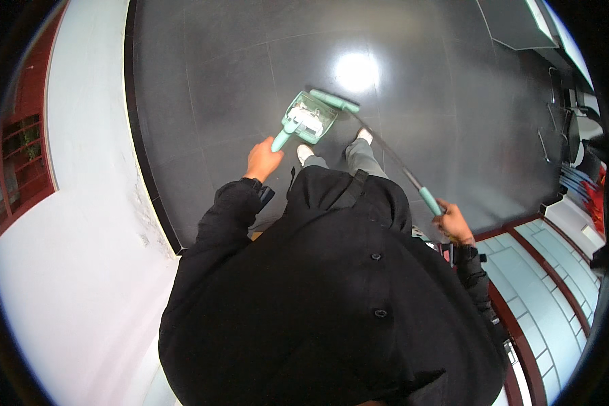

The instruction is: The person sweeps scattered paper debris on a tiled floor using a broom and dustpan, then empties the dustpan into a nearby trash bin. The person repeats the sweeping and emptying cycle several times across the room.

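Note:
My left hand (265, 159) is closed around the green handle of a dustpan (309, 117). The pan has a see-through part, and whitish scraps of litter lie in it. In my right hand (454, 222) is the green grip of a broom (396, 161) with a thin dark stick. Its green broom head (334, 101) lies over the dark tiled floor, close beside the far right edge of the dustpan; whether the two touch I cannot tell. Both my feet, in light shoes, stand just this side of the dustpan.
A white wall (89, 101) with dark skirting runs along the left, with a red-framed window (23, 165) in it. Dark furniture (520, 25) stands at the upper right, and metal legs (550, 122) show at the far right. A tiled surface with red trim (533, 274) is at the lower right.

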